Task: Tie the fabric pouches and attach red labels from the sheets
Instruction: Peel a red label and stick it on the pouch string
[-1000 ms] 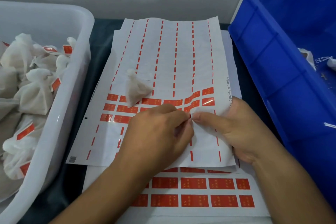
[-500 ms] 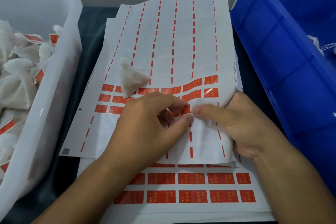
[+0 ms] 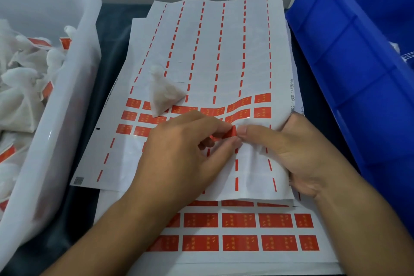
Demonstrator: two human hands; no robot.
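Both hands meeting at frame centre: left hand [image 3: 179, 152] is pinching a red label [image 3: 231, 133] off the top sheet [image 3: 224, 51], right hand [image 3: 298, 154] is gripping that sheet's 3 o'clock edge, thumb pressing beside the label. White tub [image 3: 74, 87] at 9 o'clock is holding tied, labelled pouches [image 3: 22, 78]. One loose pouch [image 3: 164, 92] is lying at 11 o'clock of the hands. Full lower sheet [image 3: 237, 242] is sitting at 6 o'clock. Blue bin [image 3: 349, 56] is at 2 o'clock.
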